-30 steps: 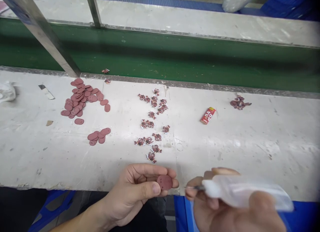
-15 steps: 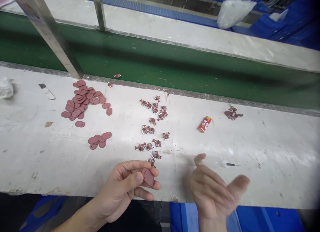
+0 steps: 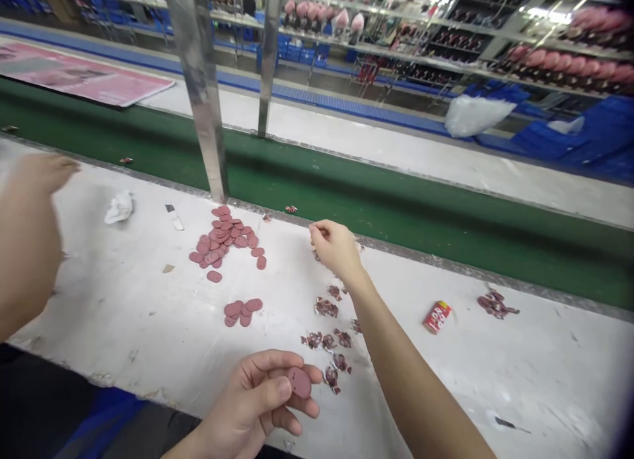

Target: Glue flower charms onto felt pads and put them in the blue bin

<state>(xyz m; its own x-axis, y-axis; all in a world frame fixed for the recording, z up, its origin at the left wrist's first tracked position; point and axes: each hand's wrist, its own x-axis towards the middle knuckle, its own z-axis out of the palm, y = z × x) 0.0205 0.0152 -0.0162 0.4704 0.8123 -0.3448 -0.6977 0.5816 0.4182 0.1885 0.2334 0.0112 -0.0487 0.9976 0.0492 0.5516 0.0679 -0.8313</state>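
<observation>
My left hand (image 3: 260, 399) is at the near edge of the white bench (image 3: 123, 314), fingers closed on a dark red oval disc (image 3: 299, 382). My right hand (image 3: 334, 247) is stretched out to the far side of the bench. Its fingers are pinched together over the far end of a scatter of small red-and-white parts (image 3: 327, 307). What they grip, if anything, is hidden. A heap of the same red discs (image 3: 222, 238) lies to its left, and a smaller cluster of discs (image 3: 242, 310) lies nearer to me.
Another person's arm (image 3: 24, 241) reaches in at the left edge. A green conveyor belt (image 3: 396, 201) runs behind the bench, with metal posts (image 3: 201, 96) at its edge. A red lighter (image 3: 436, 316), a crumpled white scrap (image 3: 119, 208) and another small clump of parts (image 3: 495, 304) lie on the bench.
The view has tilted up and shifted. My right hand has reached from the near edge to the far end of the small parts and closed its fingers. My left hand still holds the disc.
</observation>
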